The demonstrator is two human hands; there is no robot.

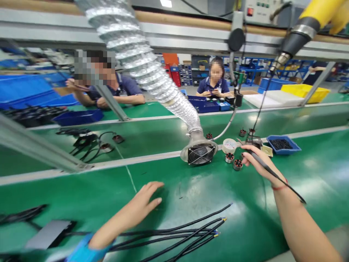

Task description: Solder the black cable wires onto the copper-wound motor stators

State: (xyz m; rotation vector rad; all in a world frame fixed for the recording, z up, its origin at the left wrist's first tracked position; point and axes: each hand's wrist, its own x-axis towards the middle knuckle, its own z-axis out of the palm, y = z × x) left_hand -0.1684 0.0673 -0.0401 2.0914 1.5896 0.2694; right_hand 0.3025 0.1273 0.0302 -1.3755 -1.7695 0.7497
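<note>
My right hand (257, 162) grips a soldering iron (263, 163), its dark cord trailing back over the wrist. The iron's tip points at the far left, close to a white-faced spool (229, 146). Just below the hand and spool sit small round motor parts with copper windings, among them one motor part (237, 165) and another motor part (229, 157). My left hand (143, 202) hovers over the green bench with its fingers apart and nothing in them. Several black cables (185, 236) with coloured wire ends lie to its right and below.
A fume duct (152, 72) with a fan (201, 155) hangs over the bench middle. A blue tray (283, 143) of small black pieces stands at right. A grey box (50, 233) lies at lower left. Two co-workers sit opposite, one a person (214, 85) handling small parts.
</note>
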